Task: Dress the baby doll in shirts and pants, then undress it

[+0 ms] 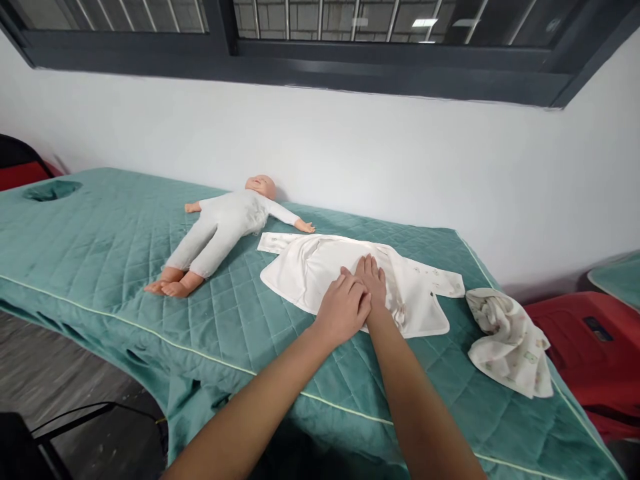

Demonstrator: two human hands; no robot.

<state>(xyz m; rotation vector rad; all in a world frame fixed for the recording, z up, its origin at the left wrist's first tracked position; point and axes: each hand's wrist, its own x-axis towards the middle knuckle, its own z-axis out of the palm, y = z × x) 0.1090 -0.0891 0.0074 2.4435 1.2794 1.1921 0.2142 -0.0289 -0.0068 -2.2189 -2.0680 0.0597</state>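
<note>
A white baby garment (320,270) lies spread flat on the green quilted bed (100,247). My right hand (373,279) rests on it with fingers stretched out flat, pressing the cloth. My left hand (343,308) lies beside it, partly over the right hand, fingers curved down onto the same garment; I see nothing gripped in it. A baby doll (220,230) in a white suit lies on its back to the left of the garment, head toward the wall.
A crumpled patterned cloth (510,340) lies near the bed's right end. A red stool (595,347) stands right of the bed. The bed has a face hole (53,190) at far left. A white wall runs behind, under a dark window frame.
</note>
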